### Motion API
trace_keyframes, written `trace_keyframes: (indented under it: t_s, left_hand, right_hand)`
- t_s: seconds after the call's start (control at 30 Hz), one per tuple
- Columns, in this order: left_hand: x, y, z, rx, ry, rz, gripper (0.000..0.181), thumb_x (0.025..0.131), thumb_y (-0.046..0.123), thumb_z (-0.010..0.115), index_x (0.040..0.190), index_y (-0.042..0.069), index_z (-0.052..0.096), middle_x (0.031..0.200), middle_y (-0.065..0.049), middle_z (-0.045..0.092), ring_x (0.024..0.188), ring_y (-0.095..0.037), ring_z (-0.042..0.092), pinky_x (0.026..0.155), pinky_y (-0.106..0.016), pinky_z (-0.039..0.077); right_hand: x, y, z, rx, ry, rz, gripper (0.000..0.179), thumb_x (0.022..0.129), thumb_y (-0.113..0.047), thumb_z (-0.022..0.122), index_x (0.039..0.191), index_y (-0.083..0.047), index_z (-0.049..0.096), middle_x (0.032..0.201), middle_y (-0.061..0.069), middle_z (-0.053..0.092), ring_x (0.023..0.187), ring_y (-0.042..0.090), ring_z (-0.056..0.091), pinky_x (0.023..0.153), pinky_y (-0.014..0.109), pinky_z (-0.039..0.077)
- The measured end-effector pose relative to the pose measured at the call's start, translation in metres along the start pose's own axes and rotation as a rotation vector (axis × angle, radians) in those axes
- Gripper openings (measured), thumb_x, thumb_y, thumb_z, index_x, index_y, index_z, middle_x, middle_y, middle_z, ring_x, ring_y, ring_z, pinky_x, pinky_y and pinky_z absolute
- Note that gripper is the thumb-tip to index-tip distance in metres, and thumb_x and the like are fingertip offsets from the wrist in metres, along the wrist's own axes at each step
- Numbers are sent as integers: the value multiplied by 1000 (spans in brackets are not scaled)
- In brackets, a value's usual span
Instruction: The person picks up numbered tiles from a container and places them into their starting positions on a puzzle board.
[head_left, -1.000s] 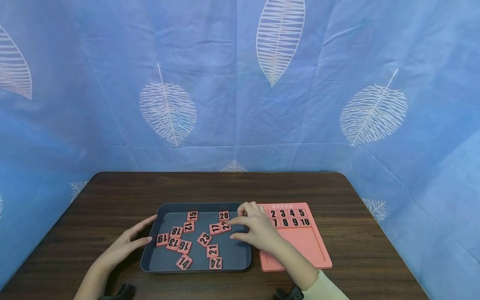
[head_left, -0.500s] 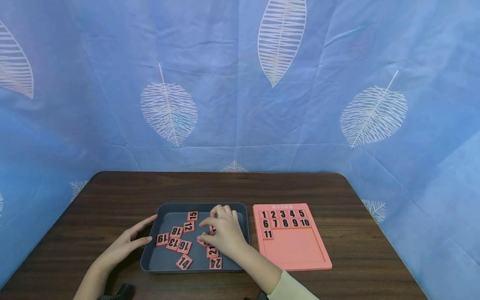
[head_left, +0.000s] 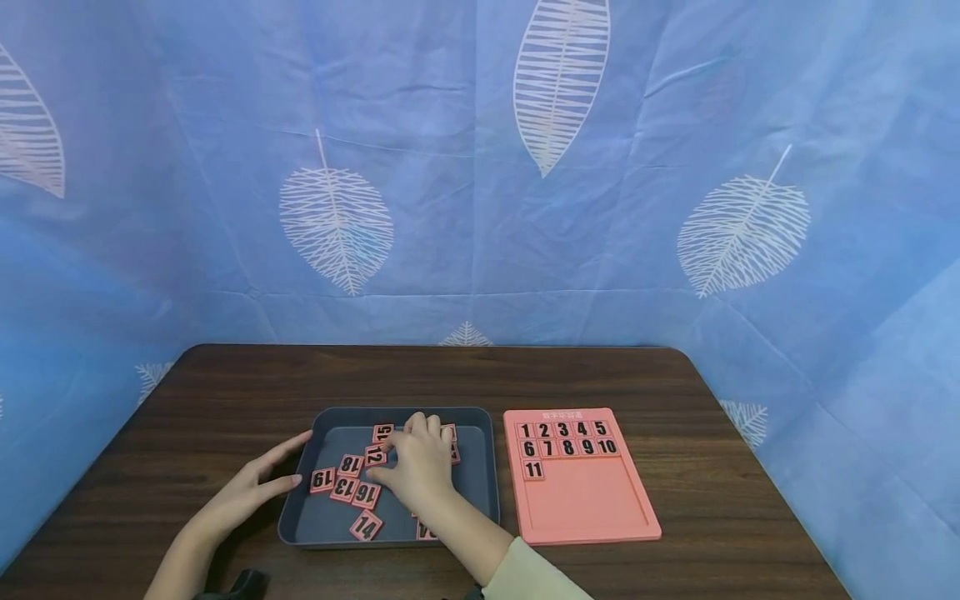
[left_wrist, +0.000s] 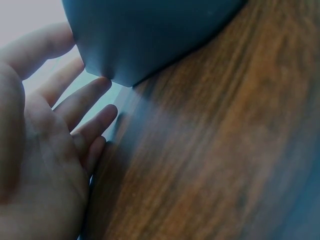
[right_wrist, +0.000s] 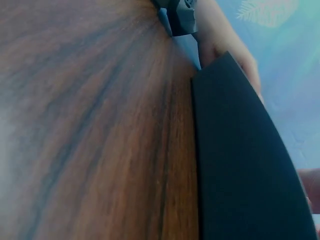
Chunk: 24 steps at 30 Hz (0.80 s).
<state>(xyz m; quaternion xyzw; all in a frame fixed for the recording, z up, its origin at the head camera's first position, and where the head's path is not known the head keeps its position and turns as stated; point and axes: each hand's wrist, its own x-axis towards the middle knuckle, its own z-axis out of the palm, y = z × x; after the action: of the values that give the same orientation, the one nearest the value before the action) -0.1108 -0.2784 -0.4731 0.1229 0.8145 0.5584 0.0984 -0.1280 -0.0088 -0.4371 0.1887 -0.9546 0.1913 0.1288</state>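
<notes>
In the head view my left hand [head_left: 243, 492] touches the left rim of the dark grey tray [head_left: 480, 492] with its fingers extended. The left wrist view shows those fingers [left_wrist: 90, 95] spread along the tray's outer corner. My right hand [head_left: 423, 467] is over the middle of the tray, thumb and forefinger apart beside the number 12 tile [head_left: 374, 456], fingertips right at its edges. Around it lie pink number tiles such as 18 [head_left: 350, 465], 16 [head_left: 366, 496] and 15 [head_left: 383, 432]. The right hand and forearm partly hide several other tiles.
Right of the tray lies a pink number board [head_left: 585, 508]; tiles 1 to 10 fill its top two rows and tile 11 [head_left: 533, 470] starts the third. Both stand on a dark wooden table [head_left: 712, 500]. A blue leaf-patterned cloth [head_left: 465, 208] hangs behind.
My right hand has moved left from between the board and tray to the number 12 tile, uncovering tile 11 on the board. The left hand stays at the tray's rim.
</notes>
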Motion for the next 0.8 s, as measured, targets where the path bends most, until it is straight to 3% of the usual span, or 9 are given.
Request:
trace_keyframes:
  t_s: [0.17, 0.43, 0.67, 0.8]
  left_hand:
    - [0, 0, 0, 2, 2, -1, 61, 98, 18, 55, 152, 8, 28, 154, -23, 21, 137, -51, 9, 94, -76, 19]
    - [3, -6, -2, 2, 5, -2, 61, 98, 20, 55, 152, 9, 28, 154, -22, 20, 138, -50, 12, 96, -74, 21]
    - [3, -8, -1, -24, -7, -4, 60, 99, 19, 53, 152, 9, 27, 154, -21, 19, 137, -49, 12, 96, -71, 25]
    - [3, -8, 0, -39, -8, -14, 60, 99, 19, 53, 152, 10, 27, 154, -21, 18, 137, -49, 13, 97, -68, 29]
  right_hand:
    - [7, -7, 8, -78, -34, 69, 37, 69, -59, 78, 82, -25, 72, 86, -3, 42, 79, 16, 32, 70, 34, 27]
    - [15, -15, 19, -179, -86, 152, 45, 68, -66, 74, 71, -22, 68, 93, 6, 50, 91, 24, 42, 80, 43, 33]
    - [17, -17, 27, -230, -114, 195, 64, 69, -69, 71, 104, -16, 74, 107, 10, 54, 105, 29, 45, 87, 45, 35]
    - [17, -16, 30, -248, -125, 204, 65, 71, -68, 70, 108, -15, 73, 111, 11, 54, 109, 30, 45, 90, 46, 36]
